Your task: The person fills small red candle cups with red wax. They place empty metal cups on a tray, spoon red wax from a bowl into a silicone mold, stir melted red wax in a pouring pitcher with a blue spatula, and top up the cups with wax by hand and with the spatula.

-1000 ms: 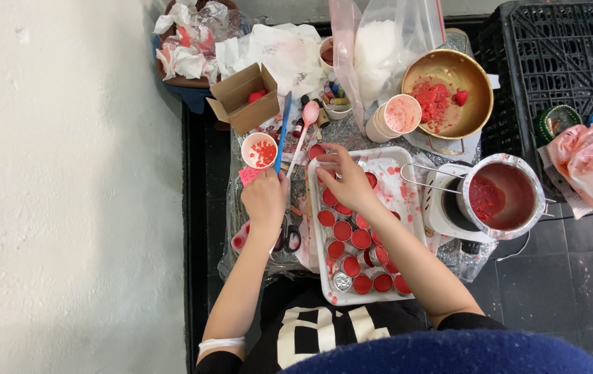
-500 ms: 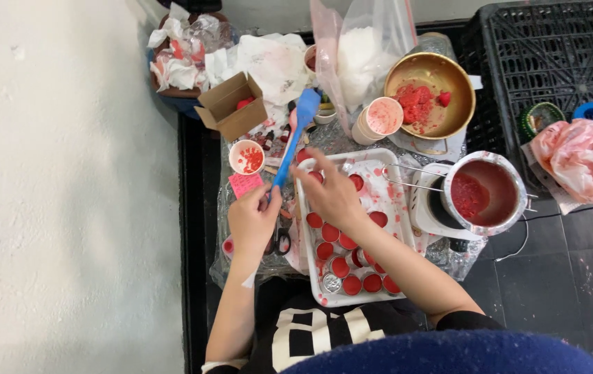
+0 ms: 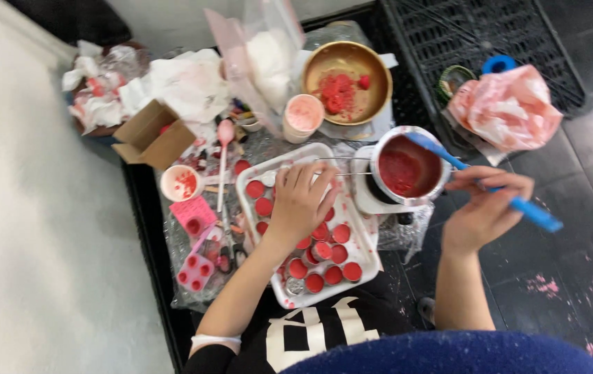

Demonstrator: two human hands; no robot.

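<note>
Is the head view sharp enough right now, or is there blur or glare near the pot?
Head view: lighting is soft and even, no hard shadows. The right hand and blue spatula look slightly motion-blurred. The left hand over the tray is fairly sharp. Faint sheen on the pot rim and the brass bowl, no real glare.

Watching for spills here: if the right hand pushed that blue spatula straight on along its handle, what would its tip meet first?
The right hand holds the blue spatula; its tip already sits in the small pot of red mixture, so it would meet that mixture, then probably the pot's wall.
</note>
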